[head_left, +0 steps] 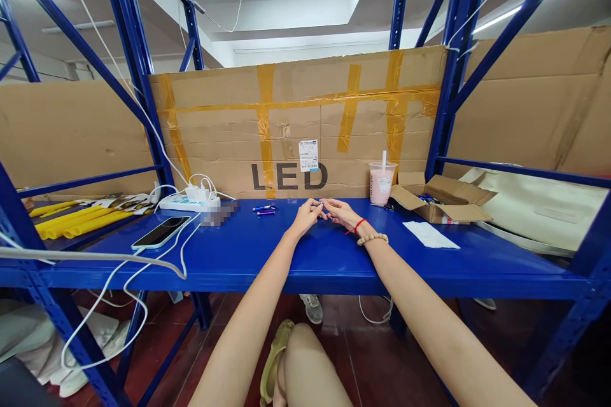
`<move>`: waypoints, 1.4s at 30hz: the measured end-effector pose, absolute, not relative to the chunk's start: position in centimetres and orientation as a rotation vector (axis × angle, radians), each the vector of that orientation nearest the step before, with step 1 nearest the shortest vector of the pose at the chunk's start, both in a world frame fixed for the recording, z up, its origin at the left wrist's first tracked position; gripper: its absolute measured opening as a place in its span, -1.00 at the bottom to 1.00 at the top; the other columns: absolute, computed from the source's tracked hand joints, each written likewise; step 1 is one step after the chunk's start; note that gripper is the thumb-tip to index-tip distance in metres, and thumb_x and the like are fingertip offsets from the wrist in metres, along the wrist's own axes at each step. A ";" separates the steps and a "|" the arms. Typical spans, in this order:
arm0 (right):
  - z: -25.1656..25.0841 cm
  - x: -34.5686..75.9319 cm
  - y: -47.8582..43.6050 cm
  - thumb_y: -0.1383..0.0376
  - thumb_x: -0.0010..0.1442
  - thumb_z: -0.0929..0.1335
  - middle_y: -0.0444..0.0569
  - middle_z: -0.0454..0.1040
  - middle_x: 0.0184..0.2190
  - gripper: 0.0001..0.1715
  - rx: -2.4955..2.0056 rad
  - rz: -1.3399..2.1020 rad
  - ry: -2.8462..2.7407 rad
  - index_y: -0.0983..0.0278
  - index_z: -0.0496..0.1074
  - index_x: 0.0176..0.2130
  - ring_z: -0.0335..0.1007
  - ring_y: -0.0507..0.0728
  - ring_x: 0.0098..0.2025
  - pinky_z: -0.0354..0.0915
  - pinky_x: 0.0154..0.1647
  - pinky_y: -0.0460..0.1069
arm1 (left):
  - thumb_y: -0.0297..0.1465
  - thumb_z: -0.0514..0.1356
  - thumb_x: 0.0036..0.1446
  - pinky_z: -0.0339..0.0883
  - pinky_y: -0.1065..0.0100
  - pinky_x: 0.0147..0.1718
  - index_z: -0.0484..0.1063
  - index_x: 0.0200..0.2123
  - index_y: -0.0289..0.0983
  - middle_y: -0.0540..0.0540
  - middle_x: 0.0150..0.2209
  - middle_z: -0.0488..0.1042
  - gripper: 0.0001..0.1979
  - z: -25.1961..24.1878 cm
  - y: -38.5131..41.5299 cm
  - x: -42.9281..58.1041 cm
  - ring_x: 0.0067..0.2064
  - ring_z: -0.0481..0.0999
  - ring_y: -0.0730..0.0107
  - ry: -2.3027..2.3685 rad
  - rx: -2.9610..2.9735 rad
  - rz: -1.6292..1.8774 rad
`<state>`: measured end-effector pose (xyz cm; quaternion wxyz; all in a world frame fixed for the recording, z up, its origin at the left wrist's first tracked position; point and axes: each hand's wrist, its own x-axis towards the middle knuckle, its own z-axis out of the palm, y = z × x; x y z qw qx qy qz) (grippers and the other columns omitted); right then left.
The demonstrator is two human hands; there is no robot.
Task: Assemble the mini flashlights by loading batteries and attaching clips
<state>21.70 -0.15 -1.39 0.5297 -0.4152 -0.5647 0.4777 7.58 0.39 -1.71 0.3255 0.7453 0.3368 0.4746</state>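
Note:
My left hand (308, 216) and my right hand (340, 212) meet over the middle of the blue shelf top (267, 261). Their fingertips are pinched together around something small that I cannot make out. A red cord and a beaded bracelet (373, 238) circle my right wrist. Just left of my hands lie small blue and purple pens or similar sticks (265, 209). To the right stand a pink drink cup (382, 183) with a straw and an open cardboard box (443, 198) with small dark items inside. A white paper (431, 235) lies flat in front of the box.
On the left are a phone (161, 232), a white power strip (189, 203) with plugs and looping white cables, and yellow tubes (86, 219). A taped cardboard sheet (214, 140) closes off the back. Blue metal posts flank both sides, with a pale bag (539, 203) at right.

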 end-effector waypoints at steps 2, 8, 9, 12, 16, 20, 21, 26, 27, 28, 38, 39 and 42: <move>-1.3 21.7 -0.2 0.17 0.01 0.41 -0.15 0.43 -0.55 -0.68 -0.989 1.173 -1.339 0.25 0.49 -0.20 0.23 -0.14 -0.61 0.18 -0.61 -0.26 | -0.38 0.00 0.19 0.14 0.54 -0.64 0.23 -0.34 -0.31 -0.01 -0.58 0.47 -0.88 -1.7 0.5 7.6 -0.69 0.26 0.61 0.875 1.928 1.220; -1.2 21.7 -0.3 0.18 0.02 0.41 -0.19 0.40 -0.62 -0.69 -0.980 1.199 -1.323 0.24 0.49 -0.20 0.25 -0.13 -0.61 0.16 -0.61 -0.26 | -0.44 0.01 0.18 0.23 0.52 -0.48 0.24 -0.24 -0.32 0.02 -0.56 0.44 -0.91 -1.7 0.5 7.7 -0.53 0.39 0.56 0.854 1.921 1.197; -1.2 21.7 -0.3 0.18 0.01 0.41 -0.18 0.40 -0.62 -0.69 -0.982 1.196 -1.322 0.24 0.49 -0.21 0.25 -0.13 -0.61 0.16 -0.61 -0.26 | -0.46 0.01 0.18 0.24 0.51 -0.45 0.24 -0.22 -0.33 0.01 -0.55 0.43 -0.90 -1.8 0.5 7.8 -0.50 0.41 0.54 0.858 1.926 1.195; -1.3 21.8 -0.3 0.18 0.00 0.42 -0.17 0.42 -0.60 -0.72 -0.994 1.175 -1.317 0.25 0.50 -0.25 0.25 -0.13 -0.60 0.16 -0.62 -0.25 | -0.49 0.00 0.16 0.27 0.46 -0.37 0.28 -0.25 -0.36 -0.02 -0.49 0.43 -0.89 -1.9 0.6 8.0 -0.42 0.43 0.50 0.885 1.954 1.194; -1.4 21.9 -0.2 0.17 -0.04 0.43 -0.14 0.45 -0.53 -0.72 -1.015 1.143 -1.330 0.27 0.52 -0.30 0.24 -0.13 -0.60 0.13 -0.65 -0.26 | -0.48 -0.02 0.16 0.25 0.44 -0.31 0.35 -0.43 -0.36 -0.02 -0.50 0.43 -0.80 -1.7 0.6 7.7 -0.41 0.40 0.47 0.924 2.049 1.174; -1.7 21.9 -0.1 0.14 -0.09 0.45 -0.13 0.46 -0.50 -0.67 -1.042 1.100 -1.367 0.28 0.52 -0.31 0.22 -0.13 -0.60 0.08 -0.69 -0.26 | -0.46 0.00 0.13 0.23 0.44 -0.32 0.39 -0.56 -0.33 0.02 -0.58 0.41 -0.73 -1.3 0.2 7.1 -0.46 0.37 0.46 0.974 2.162 1.155; -1.7 21.9 -0.1 0.14 -0.10 0.45 -0.13 0.46 -0.50 -0.67 -1.050 1.083 -1.376 0.28 0.52 -0.32 0.21 -0.13 -0.61 0.07 -0.70 -0.26 | -0.46 0.01 0.12 0.23 0.44 -0.33 0.39 -0.58 -0.33 0.02 -0.59 0.41 -0.72 -1.2 0.1 7.0 -0.47 0.36 0.45 0.992 2.185 1.157; -1.8 21.6 0.0 0.12 -0.11 0.45 -0.12 0.45 -0.55 -0.65 -1.089 0.995 -1.403 0.30 0.52 -0.33 0.19 -0.12 -0.64 0.05 -0.72 -0.24 | -0.48 0.02 0.09 0.23 0.46 -0.38 0.45 -0.55 -0.32 0.01 -0.57 0.45 -0.74 -1.2 -0.2 7.1 -0.47 0.38 0.44 1.074 2.266 1.203; -1.7 21.5 -0.1 0.11 -0.10 0.44 -0.12 0.45 -0.55 -0.64 -1.090 0.983 -1.408 0.30 0.52 -0.33 0.19 -0.12 -0.64 0.05 -0.73 -0.24 | -0.49 0.02 0.09 0.23 0.47 -0.39 0.47 -0.52 -0.32 0.00 -0.56 0.45 -0.75 -1.2 -0.3 7.2 -0.47 0.38 0.44 1.091 2.275 1.221; -1.6 21.4 -0.1 0.10 -0.10 0.44 -0.11 0.46 -0.54 -0.63 -1.089 0.972 -1.414 0.30 0.52 -0.33 0.19 -0.12 -0.64 0.05 -0.73 -0.24 | -0.49 0.02 0.10 0.24 0.47 -0.39 0.48 -0.48 -0.32 -0.01 -0.55 0.46 -0.75 -1.2 -0.3 7.3 -0.46 0.39 0.43 1.107 2.283 1.238; -1.0 20.7 -0.7 0.07 -0.18 0.44 -0.07 0.49 -0.50 -0.61 -1.073 0.818 -1.420 0.33 0.54 -0.43 0.19 -0.09 -0.64 0.04 -0.75 -0.19 | -0.51 0.02 0.13 0.30 0.41 -0.29 0.50 -0.26 -0.28 -0.08 -0.37 0.54 -0.74 -1.3 -0.3 7.1 -0.33 0.48 0.35 1.236 2.373 1.283; -0.9 20.7 -0.6 0.07 -0.19 0.45 -0.07 0.48 -0.52 -0.61 -1.080 0.816 -1.417 0.34 0.53 -0.44 0.19 -0.09 -0.65 0.03 -0.75 -0.19 | -0.51 0.02 0.13 0.30 0.40 -0.27 0.50 -0.26 -0.27 -0.08 -0.36 0.54 -0.74 -1.3 -0.3 7.1 -0.32 0.48 0.34 1.240 2.387 1.270; -1.0 20.7 -0.5 0.06 -0.21 0.45 -0.08 0.44 -0.58 -0.61 -1.102 0.832 -1.404 0.35 0.53 -0.48 0.21 -0.08 -0.65 0.01 -0.76 -0.20 | -0.50 0.03 0.13 0.31 0.38 -0.25 0.50 -0.25 -0.26 -0.09 -0.34 0.54 -0.75 -1.5 -0.1 6.9 -0.30 0.49 0.32 1.257 2.413 1.243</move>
